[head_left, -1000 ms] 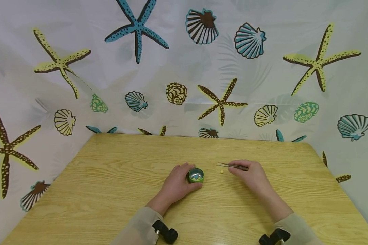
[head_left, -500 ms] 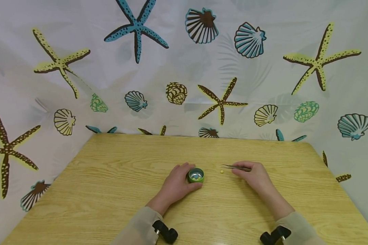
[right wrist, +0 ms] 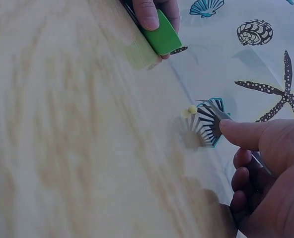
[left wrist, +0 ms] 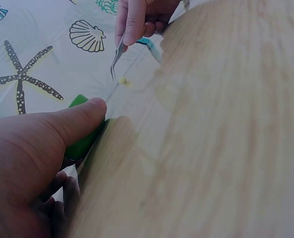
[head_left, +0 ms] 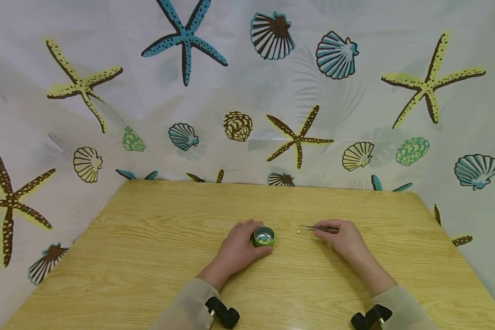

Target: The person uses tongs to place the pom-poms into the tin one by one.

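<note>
My left hand (head_left: 240, 247) holds a small round green tin (head_left: 264, 236) by its sides, thumb at the front and fingers behind. Its silvery inside shows several small blue and yellow pieces. In the left wrist view the tin's green wall (left wrist: 80, 144) stands on the wood beside my thumb. My right hand (head_left: 341, 238) pinches metal tweezers (head_left: 319, 228) with bent tips pointing left. A small yellow bead (head_left: 299, 232) lies on the table to the right of the tin. The tweezer tips are right by this yellow bead (right wrist: 192, 109) in the right wrist view.
The wooden table (head_left: 169, 243) spreads around both hands. A white curtain (head_left: 214, 160) printed with starfish and shells hangs behind the table and along its sides. Black camera mounts (head_left: 222, 312) sit on both sleeves.
The tweezers have shifted right, then lowered slightly toward the yellow bead with my right hand. My left hand and the tin have stayed in place.
</note>
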Tool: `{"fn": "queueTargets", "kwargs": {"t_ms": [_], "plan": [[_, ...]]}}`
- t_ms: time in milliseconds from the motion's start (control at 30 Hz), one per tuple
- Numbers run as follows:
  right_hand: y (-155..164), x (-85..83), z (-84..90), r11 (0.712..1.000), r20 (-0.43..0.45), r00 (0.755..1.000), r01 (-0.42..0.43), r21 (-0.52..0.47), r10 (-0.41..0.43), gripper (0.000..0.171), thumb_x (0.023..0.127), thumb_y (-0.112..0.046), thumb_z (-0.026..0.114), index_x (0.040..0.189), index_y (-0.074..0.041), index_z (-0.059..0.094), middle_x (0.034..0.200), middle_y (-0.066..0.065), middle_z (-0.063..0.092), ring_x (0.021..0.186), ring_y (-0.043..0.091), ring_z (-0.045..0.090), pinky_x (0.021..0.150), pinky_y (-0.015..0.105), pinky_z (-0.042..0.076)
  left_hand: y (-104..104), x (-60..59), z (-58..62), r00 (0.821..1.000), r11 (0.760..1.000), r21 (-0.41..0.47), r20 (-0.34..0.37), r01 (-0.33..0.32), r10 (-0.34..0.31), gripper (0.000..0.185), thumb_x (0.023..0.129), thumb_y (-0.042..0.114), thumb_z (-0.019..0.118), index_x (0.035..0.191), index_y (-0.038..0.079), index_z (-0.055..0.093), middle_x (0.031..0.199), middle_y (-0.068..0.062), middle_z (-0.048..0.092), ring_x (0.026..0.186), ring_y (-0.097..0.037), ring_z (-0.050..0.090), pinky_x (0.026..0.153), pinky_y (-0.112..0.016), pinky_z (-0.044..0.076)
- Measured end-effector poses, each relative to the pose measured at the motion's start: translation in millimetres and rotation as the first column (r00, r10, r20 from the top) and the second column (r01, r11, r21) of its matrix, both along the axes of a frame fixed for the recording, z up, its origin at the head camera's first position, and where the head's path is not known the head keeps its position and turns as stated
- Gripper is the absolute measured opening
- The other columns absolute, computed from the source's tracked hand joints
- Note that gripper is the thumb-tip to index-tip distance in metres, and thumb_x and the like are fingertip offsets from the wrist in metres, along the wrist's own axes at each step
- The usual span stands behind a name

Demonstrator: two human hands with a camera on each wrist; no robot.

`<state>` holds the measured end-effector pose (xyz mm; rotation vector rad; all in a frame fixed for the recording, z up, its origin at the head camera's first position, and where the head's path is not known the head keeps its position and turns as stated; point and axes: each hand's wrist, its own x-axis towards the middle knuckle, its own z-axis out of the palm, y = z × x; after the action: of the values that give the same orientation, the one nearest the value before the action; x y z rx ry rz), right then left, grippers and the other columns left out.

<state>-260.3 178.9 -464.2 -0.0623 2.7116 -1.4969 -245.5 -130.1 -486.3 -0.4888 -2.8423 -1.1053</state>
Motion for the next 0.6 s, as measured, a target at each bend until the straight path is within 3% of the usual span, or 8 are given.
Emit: {"fn": "queueTargets", "kwargs": {"t_ms": [267, 600], "plan": [[2.3, 1.0, -2.6, 1.0, -0.012, 0.999, -0.03, 0.002, 0.03, 0.021, 0.103, -0.019, 0.082, 0.121, -0.009, 0.085, 0.126, 0.01, 0.079, 0.124, 0.033, 0.069, 0.101, 0.05, 0.059, -0.5, -1.1, -4.2, 1.0, 1.0, 0.0, 0.009, -0.01, 0.01, 0.075, 0.094, 0.038, 0.091, 0.154, 0.003, 0.062, 0.161, -0.023, 0.056, 0.157, -0.051, 0.038, 0.128, -0.066, 0.033], [3.4, -0.6, -4.2, 0.999, -0.026, 0.999, -0.042, 0.027, 0.043, 0.02, 0.102, -0.02, 0.083, 0.119, -0.01, 0.086, 0.127, 0.009, 0.079, 0.125, 0.033, 0.069, 0.104, 0.053, 0.057, 0.1, -2.1, -3.6, 1.0, 1.0, -0.003, 0.001, -0.001, 0.001, 0.075, 0.094, 0.038, 0.092, 0.153, 0.002, 0.063, 0.159, -0.022, 0.058, 0.157, -0.047, 0.041, 0.13, -0.063, 0.031]]}}
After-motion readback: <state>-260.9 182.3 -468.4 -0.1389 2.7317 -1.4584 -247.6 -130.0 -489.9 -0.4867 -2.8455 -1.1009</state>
